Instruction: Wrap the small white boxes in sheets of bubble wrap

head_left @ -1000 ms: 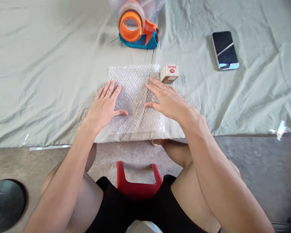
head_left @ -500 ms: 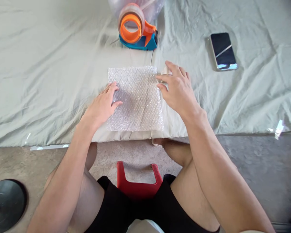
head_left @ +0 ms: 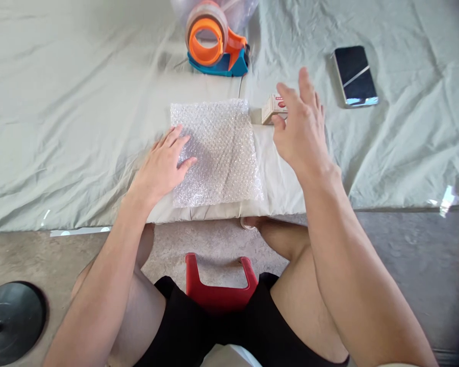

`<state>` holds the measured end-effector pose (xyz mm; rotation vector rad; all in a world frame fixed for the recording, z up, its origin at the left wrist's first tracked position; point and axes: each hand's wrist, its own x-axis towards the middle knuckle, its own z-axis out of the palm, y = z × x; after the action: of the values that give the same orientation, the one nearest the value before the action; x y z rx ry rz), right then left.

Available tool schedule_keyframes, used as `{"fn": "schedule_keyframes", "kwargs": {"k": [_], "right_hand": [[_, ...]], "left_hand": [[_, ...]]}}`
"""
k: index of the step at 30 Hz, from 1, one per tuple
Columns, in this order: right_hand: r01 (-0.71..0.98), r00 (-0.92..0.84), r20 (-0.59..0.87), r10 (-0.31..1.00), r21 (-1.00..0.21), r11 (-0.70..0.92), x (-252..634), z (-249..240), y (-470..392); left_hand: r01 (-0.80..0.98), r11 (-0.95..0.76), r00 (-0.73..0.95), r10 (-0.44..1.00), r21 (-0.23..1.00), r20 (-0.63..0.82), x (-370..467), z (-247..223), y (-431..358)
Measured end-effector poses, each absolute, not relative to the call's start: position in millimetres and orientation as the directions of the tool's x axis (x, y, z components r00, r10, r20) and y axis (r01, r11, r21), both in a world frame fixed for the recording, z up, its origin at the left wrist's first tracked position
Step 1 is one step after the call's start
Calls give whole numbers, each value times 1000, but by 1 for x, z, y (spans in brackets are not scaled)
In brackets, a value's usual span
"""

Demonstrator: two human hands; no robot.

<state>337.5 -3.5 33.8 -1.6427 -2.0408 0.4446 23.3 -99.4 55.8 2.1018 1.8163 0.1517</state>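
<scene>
Left hand (head_left: pixel 160 165) lies with fingers spread over the left edge of the bubble wrap (head_left: pixel 222 153), presumably to keep the sheet flat and square to the person on the cloth (head_left: pixel 80 102). Right hand (head_left: pixel 303 132) spread, thumb and forefinger parted at the small box (head_left: pixel 268 109), just right of the wrap; contact cannot be told. Tape dispenser (head_left: pixel 232 65) sits beyond the wrap, likely for easy reach

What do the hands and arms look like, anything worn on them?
The left hand and right hand are bare: no glove, ring or watch shows. The left forearm and right forearm are uncovered too. A pale sliver, perhaps a sleeve edge, shows at bottom right.
</scene>
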Motion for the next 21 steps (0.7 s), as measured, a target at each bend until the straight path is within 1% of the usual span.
{"fn": "schedule_keyframes", "kwargs": {"k": [4, 5, 6, 10, 11, 13, 17, 19, 21], "right_hand": [[806, -212, -6, 977, -567, 171, 356, 24, 6], [807, -218, -24, 976, -567, 167, 359, 22, 8], [810, -215, -17, 976, -562, 168, 362, 20, 10], [795, -197, 137, 971, -557, 240, 361, 17, 14], [794, -190, 157, 969, -556, 246, 359, 18, 15], [818, -137, 155, 978, -539, 200, 353, 21, 16], [880, 41, 122, 992, -474, 22, 350, 19, 18], [868, 96, 130, 987, -496, -19, 352, 16, 18], [851, 113, 125, 986, -524, -31, 352, 17, 16]], "left_hand": [[945, -102, 155, 976, 312, -151, 23, 58, -102], [946, -99, 153, 976, 309, -154, 23, 58, -103], [946, -99, 154, 976, 310, -156, 23, 58, -103], [946, -103, 160, 973, 308, -165, 22, 59, -103], [946, -105, 161, 973, 306, -163, 22, 58, -103], [946, -110, 164, 974, 306, -155, 21, 57, -103], [947, -110, 165, 973, 302, -161, 21, 56, -102], [947, -111, 166, 972, 300, -164, 21, 56, -103], [947, -113, 168, 973, 302, -161, 22, 57, -103]]}}
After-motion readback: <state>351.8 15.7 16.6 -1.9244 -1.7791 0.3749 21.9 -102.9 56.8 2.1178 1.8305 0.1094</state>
